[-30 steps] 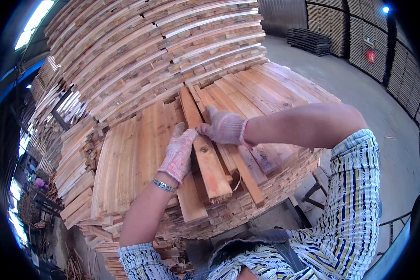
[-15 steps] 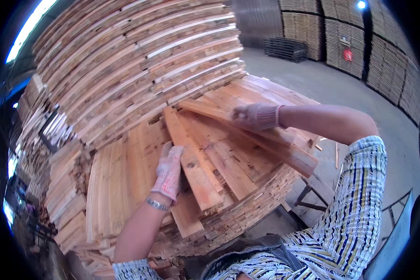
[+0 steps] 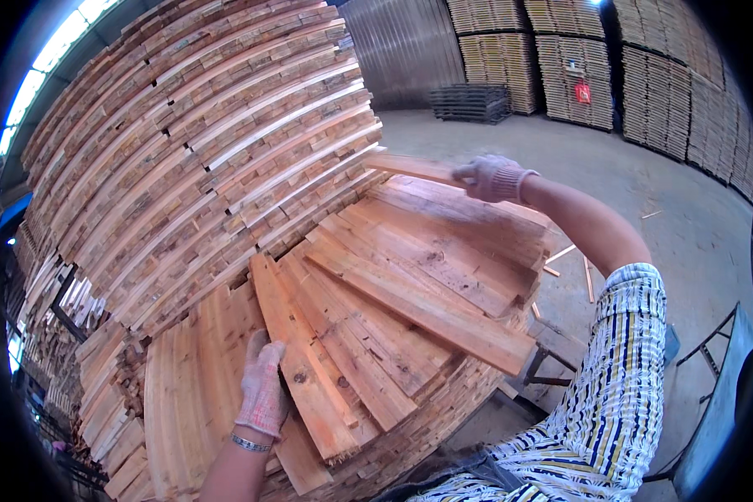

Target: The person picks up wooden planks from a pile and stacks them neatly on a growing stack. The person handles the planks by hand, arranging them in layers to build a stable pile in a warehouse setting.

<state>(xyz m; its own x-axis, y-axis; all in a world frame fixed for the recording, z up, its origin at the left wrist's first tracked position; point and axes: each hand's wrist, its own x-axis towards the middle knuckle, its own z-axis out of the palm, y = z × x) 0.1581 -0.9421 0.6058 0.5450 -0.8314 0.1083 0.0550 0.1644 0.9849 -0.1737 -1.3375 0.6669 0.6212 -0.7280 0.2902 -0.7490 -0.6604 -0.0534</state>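
My right hand (image 3: 495,178), in a pale knit glove, is closed on a wooden plank (image 3: 414,167) raised above the far right of the board layer; motion blurs its lower part. My left hand (image 3: 263,385), gloved too, lies beside the left edge of a loose plank (image 3: 297,360) with a dark knot, fingers stretched out and partly apart. It grips nothing I can see. Right of that plank, several boards fan out, and another loose plank (image 3: 427,309) lies slanted across them toward the near right edge.
Behind the boards rises a tall stack of layered planks (image 3: 217,142). More stacked timber (image 3: 657,100) lines the back right, with dark pallets (image 3: 470,102) on the floor. A black metal stand (image 3: 552,368) is beside the near right edge, and thin offcuts (image 3: 588,280) litter the floor.
The slanted plank now lies left of where my right hand was. That hand has moved up and right, lifting another plank. My left hand remains by the knotted plank; the view has shifted right.
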